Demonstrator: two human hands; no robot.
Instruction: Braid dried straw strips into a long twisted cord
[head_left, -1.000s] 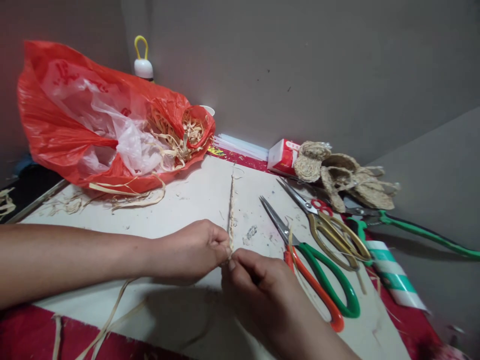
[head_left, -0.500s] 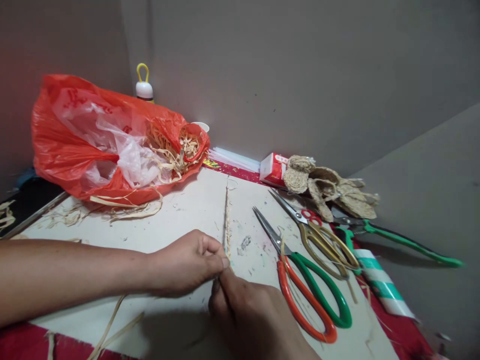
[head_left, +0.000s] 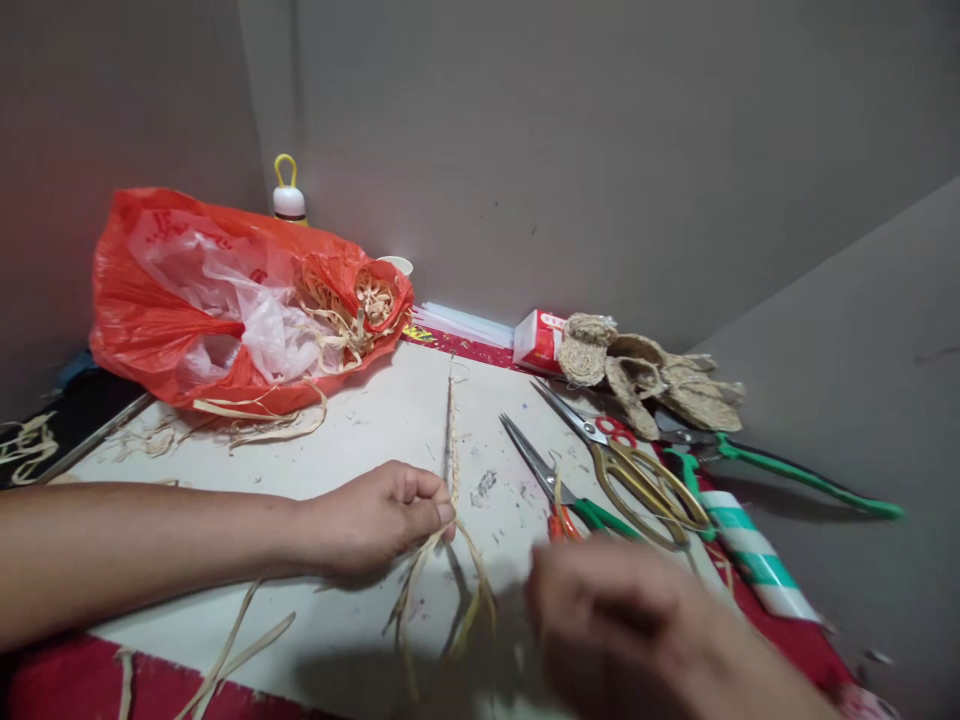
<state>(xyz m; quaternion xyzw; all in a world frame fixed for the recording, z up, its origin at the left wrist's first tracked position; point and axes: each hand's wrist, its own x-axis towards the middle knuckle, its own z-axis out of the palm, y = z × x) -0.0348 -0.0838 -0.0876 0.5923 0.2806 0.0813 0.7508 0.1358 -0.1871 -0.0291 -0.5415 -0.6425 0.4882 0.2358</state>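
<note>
My left hand [head_left: 409, 520] pinches a thin braided straw cord [head_left: 452, 430] between thumb and fingers. Beyond the pinch the cord runs straight away from me over the white board [head_left: 360, 440]. Loose straw strands [head_left: 480, 575] hang from the pinch toward me, spread into two bunches. My right hand [head_left: 615, 620] is lifted to the right of these strands, smeared by motion; its fingers look curled, but whether they hold anything cannot be made out. It partly covers the orange-and-green-handled scissors [head_left: 540, 455].
A red plastic bag [head_left: 165, 320] of straw lies at the back left. On the right are gold-handled scissors [head_left: 645, 480], green-handled pliers [head_left: 802, 475], woven straw pieces [head_left: 637, 370], a red-and-white box [head_left: 536, 340] and a striped roll [head_left: 757, 555]. A bottle [head_left: 289, 203] stands behind the bag.
My right hand has left the cord beside my left fingers and moved right, exposing the loose strands and covering the scissors' handles. My left hand stays pinched on the cord. The view shifted slightly.
</note>
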